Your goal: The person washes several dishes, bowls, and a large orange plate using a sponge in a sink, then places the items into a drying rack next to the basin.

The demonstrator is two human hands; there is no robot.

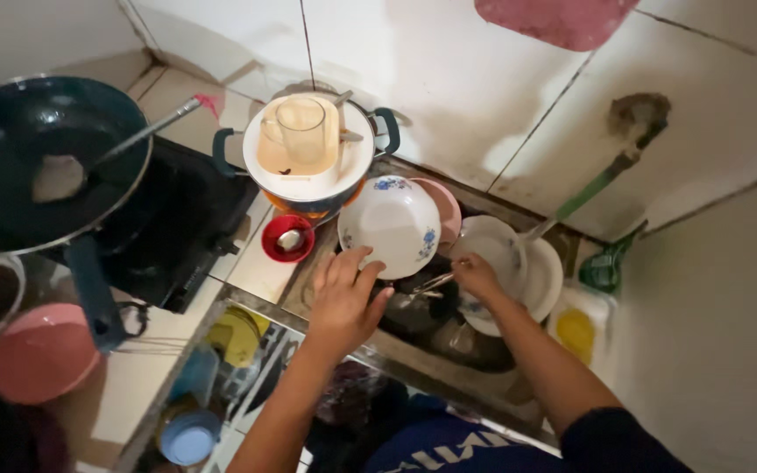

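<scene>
White ceramic dominates the centre of the frame: we see a white bowl with blue flowers (393, 223) propped at the sink's (413, 355) upper edge. Our left hand (343, 302) grips the bowl's lower rim, fingers curled over it. Our right hand (477, 276), right of centre, closes its fingers on what appears to be a metal utensil (431, 282), though blur prevents a firm reading. Just beside that hand lie stacked white plates (519, 267). A pink bowl (444, 206) sits behind the flowered one. At upper centre, a pot (308, 166) carries a plate and a clear cup (301, 130). A dark wok (41, 158) with a ladle occupies the upper left, on the stove (181, 228).
</scene>
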